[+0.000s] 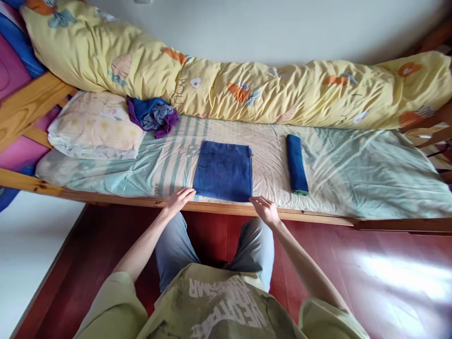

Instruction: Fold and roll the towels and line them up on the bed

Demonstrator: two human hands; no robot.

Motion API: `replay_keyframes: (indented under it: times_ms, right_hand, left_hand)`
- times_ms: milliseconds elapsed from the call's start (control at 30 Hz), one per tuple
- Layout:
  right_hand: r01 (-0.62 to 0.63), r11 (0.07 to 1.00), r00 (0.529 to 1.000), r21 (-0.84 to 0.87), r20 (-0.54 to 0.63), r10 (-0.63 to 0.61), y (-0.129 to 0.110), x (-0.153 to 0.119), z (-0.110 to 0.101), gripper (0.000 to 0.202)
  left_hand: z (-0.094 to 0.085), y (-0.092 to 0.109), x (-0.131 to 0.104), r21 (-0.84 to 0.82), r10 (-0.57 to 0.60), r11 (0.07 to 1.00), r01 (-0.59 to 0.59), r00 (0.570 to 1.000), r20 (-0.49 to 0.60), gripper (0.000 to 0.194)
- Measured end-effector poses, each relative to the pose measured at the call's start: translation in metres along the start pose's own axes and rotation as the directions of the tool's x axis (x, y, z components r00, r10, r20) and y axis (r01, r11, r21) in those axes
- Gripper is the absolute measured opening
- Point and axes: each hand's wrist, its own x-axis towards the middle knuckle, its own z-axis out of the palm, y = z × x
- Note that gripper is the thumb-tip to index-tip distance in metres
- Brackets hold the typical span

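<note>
A flat blue cloth (224, 172) is spread in a near-square on the bed sheet (381, 162), close to the front edge of the bed. Its near left corner is pinched by the left hand (181, 198), the grip being closed with thumb and fingertips together on the fabric. The near right corner is held likewise by the right hand (265, 209), the grip closed on the cloth's edge; how firmly either corner is pressed cannot be told. To the right, well apart from the right hand, a rolled blue cloth (297, 165) is laid lengthwise from front to back. At the left, a crumpled bundle of blue, grey and purple cloth (152, 114) is set against a pale pillow (99, 125). Along the wall, a yellow quilt (201, 89) printed with carrots is stretched in a long roll.
</note>
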Motion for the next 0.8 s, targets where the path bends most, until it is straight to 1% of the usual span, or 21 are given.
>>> replay_keyframes:
  times_ms: [33,100,200,300,367,400,433,467,500,533,567,600,633,700,767,800]
  right_hand:
    - [-0.008,1.000,1.000,-0.013,-0.004,0.008,-0.002,-0.008,0.007,0.038]
    - [-0.019,1.000,0.999,-0.015,-0.029,0.019,-0.005,-0.018,0.015,0.038]
    - [-0.009,1.000,0.999,0.023,-0.047,0.010,-0.010,-0.028,0.015,0.037]
    - [0.003,0.995,1.000,0.103,0.008,-0.004,-0.015,-0.033,0.008,0.035]
    - [-0.014,0.979,0.995,0.205,0.099,-0.006,-0.015,-0.029,-0.002,0.029]
    - [-0.051,0.962,0.987,0.269,0.160,0.008,-0.014,-0.024,-0.007,0.025]
    - [-0.120,0.936,0.974,0.331,0.221,0.046,-0.011,-0.017,-0.013,0.023]
    - [-0.217,0.898,0.956,0.383,0.268,0.116,-0.006,-0.008,-0.018,0.024]
    - [-0.329,0.848,0.931,0.415,0.294,0.218,0.000,0.003,-0.021,0.028]
    - [-0.441,0.791,0.893,0.424,0.295,0.340,0.007,0.015,-0.023,0.033]
    - [-0.533,0.734,0.846,0.420,0.276,0.456,0.015,0.029,-0.022,0.037]
    - [-0.599,0.684,0.799,0.416,0.245,0.550,0.023,0.043,-0.018,0.040]
    - [-0.641,0.645,0.758,0.415,0.214,0.616,0.032,0.058,-0.012,0.041]
    - [-0.692,0.576,0.692,0.435,0.170,0.702,0.048,0.089,0.005,0.041]
    - [-0.746,0.514,0.613,0.424,0.137,0.778,0.061,0.118,0.024,0.039]
    - [-0.776,0.490,0.574,0.396,0.123,0.809,0.066,0.131,0.032,0.036]
  left_hand:
    - [0.006,0.002,-0.008,0.008,-0.010,1.000,0.010,1.000,0.001,0.037]
    - [0.012,0.005,-0.019,0.030,-0.030,0.999,0.030,1.000,-0.002,0.037]
    - [0.011,0.013,-0.034,0.041,-0.031,0.999,0.031,0.999,0.009,0.035]
    - [0.006,0.023,-0.047,0.001,-0.033,0.999,0.033,0.999,0.024,0.036]
    - [-0.001,0.029,-0.050,-0.057,-0.039,0.997,0.042,0.998,0.046,0.034]
    - [-0.005,0.030,-0.049,-0.099,-0.045,0.994,0.051,0.997,0.064,0.031]
    - [-0.009,0.031,-0.045,-0.146,-0.065,0.986,0.076,0.995,0.079,0.029]
    - [-0.013,0.030,-0.039,-0.193,-0.105,0.974,0.119,0.991,0.081,0.027]
    - [-0.017,0.027,-0.031,-0.236,-0.167,0.955,0.179,0.983,0.069,0.027]
    - [-0.019,0.022,-0.021,-0.274,-0.246,0.928,0.251,0.968,0.051,0.028]
    - [-0.020,0.015,-0.009,-0.307,-0.333,0.894,0.327,0.942,0.035,0.028]
    - [-0.019,0.006,0.005,-0.335,-0.417,0.852,0.402,0.909,0.031,0.029]
    - [-0.015,-0.005,0.021,-0.359,-0.490,0.806,0.470,0.871,0.038,0.030]
    - [-0.001,-0.029,0.054,-0.406,-0.607,0.700,0.588,0.789,0.096,0.030]
    - [0.019,-0.053,0.087,-0.474,-0.711,0.542,0.694,0.680,0.181,0.030]
    - [0.029,-0.063,0.103,-0.523,-0.755,0.436,0.733,0.614,0.231,0.030]
